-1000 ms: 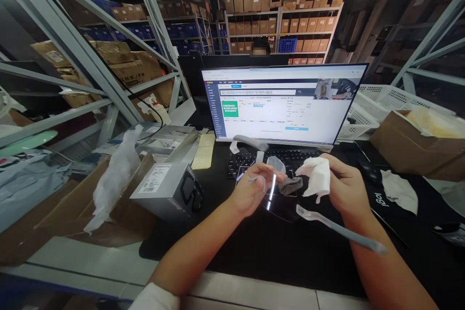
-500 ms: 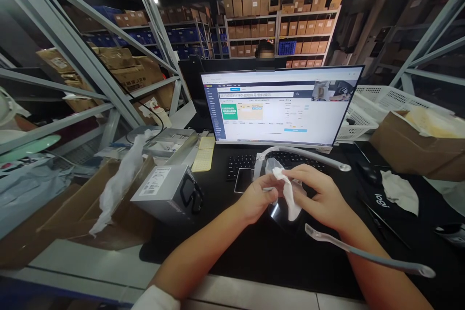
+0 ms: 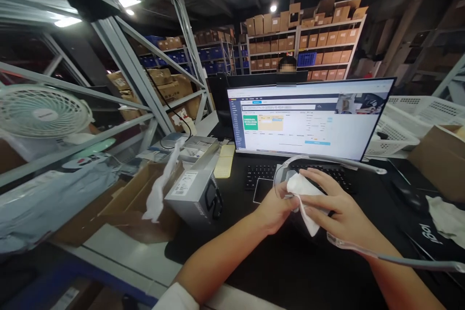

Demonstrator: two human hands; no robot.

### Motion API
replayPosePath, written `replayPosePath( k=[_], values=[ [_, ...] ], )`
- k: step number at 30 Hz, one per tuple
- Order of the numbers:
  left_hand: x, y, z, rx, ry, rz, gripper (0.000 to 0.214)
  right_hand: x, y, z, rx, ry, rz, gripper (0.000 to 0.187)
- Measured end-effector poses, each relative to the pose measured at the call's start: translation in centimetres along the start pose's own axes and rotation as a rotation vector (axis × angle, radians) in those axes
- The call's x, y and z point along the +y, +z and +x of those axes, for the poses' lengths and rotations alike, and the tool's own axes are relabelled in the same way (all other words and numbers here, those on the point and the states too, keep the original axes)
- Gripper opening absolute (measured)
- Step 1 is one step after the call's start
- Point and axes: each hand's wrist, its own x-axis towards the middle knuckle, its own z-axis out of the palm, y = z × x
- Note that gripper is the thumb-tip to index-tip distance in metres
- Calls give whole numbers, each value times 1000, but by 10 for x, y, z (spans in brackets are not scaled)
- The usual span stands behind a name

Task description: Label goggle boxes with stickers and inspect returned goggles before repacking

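Note:
A pair of glasses (image 3: 363, 167) with clear and grey temples is held up over the black desk mat, both temples reaching out to the right. My left hand (image 3: 274, 212) is closed around the front of the glasses, near one lens. A white cloth (image 3: 302, 185) lies over the lens area and hangs down between my hands. With bent fingers, my right hand (image 3: 339, 206) presses the cloth against the glasses. Cloth and fingers hide most of the lenses and the bridge.
Behind my hands are a keyboard (image 3: 256, 174) and a lit monitor (image 3: 290, 128). A grey box (image 3: 192, 193) and an open cardboard box (image 3: 138, 203) stand left. At right lie a mouse (image 3: 409, 193) and a crumpled cloth (image 3: 446, 215). A person sits beyond the monitor.
The view has swung left and up, bringing a fan into sight. My right-hand fingers have shifted over the cloth, which is now spread wider across the glasses.

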Motion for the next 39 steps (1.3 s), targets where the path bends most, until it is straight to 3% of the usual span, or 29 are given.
replayPosePath(
  k=[10,15,21,26,31,39],
  values=[
    [10,-9,4,43,-53,-7,55,-4,-9,3,-172,-8,-75,30],
    [12,-8,4,67,-79,-9,57,0,-7,2,-143,49,-124,39],
    [13,-9,4,94,-67,-19,50,-2,-10,-1,-248,68,39,42],
    [13,-10,4,41,-101,24,53,-2,-10,1,-160,99,-22,44],
    [18,-12,5,49,-93,-2,48,-8,-14,3,-271,72,109,52],
    [19,-11,5,31,-76,31,51,-8,-8,4,-160,95,-78,57]
  ],
)
